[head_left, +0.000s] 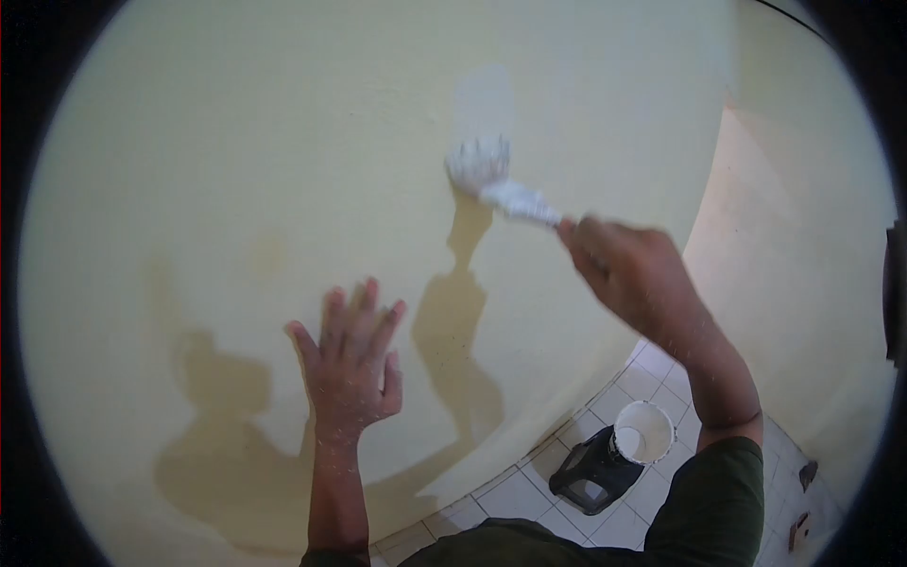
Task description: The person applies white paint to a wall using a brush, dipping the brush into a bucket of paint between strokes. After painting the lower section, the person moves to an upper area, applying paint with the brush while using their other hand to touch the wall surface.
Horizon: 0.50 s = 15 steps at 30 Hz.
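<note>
My right hand (631,274) is closed round the handle of a paintbrush (480,165), whose bristles and lower handle are coated in white paint. The bristles press against the pale yellow wall (283,142), just below a fresh whitish patch of paint (484,99). To the left and lower down, my left hand (354,364) lies flat on the wall with its fingers spread, holding nothing. White specks dot both forearms. The tip of the handle inside my right fist is hidden.
A white paint bucket (644,433) stands on or against a dark plastic stool (595,472) on the tiled floor (501,496). Another wall (803,236) rises at the right. Small objects, one reddish (800,531), lie by its foot. Shadows fall across the yellow wall.
</note>
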{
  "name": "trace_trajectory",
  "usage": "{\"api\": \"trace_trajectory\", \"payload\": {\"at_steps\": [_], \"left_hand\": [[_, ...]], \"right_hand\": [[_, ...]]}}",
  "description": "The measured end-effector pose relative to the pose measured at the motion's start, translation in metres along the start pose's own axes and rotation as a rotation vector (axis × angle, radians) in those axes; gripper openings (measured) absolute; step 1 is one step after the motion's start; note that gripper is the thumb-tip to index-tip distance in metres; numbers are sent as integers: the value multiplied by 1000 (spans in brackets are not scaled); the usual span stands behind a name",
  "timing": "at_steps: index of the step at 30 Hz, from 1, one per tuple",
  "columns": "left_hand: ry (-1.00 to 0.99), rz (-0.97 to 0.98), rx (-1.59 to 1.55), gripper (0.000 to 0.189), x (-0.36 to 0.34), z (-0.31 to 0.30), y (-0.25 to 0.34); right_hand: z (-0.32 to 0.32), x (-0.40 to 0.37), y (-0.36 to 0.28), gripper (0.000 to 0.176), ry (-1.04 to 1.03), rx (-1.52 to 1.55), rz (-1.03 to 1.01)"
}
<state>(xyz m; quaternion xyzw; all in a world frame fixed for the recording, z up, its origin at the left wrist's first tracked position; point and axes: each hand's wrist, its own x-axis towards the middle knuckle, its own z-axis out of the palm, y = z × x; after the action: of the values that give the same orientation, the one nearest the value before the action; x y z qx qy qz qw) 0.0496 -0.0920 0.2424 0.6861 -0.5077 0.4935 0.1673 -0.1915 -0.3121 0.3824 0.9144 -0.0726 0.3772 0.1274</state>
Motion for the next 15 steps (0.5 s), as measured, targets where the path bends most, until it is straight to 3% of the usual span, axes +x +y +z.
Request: {"api": "trace_trajectory", "payload": {"at_steps": [4, 11, 15], "left_hand": [[60, -76, -45, 61, -4, 5, 4], [40, -70, -92, 58, 1, 2, 6], [18, -44, -100, 55, -2, 2, 2]], "right_hand": [[17, -44, -21, 17, -188, 17, -38], [41, -83, -36, 12, -574, 66, 128], [27, -64, -27, 14, -390, 73, 184]]}}
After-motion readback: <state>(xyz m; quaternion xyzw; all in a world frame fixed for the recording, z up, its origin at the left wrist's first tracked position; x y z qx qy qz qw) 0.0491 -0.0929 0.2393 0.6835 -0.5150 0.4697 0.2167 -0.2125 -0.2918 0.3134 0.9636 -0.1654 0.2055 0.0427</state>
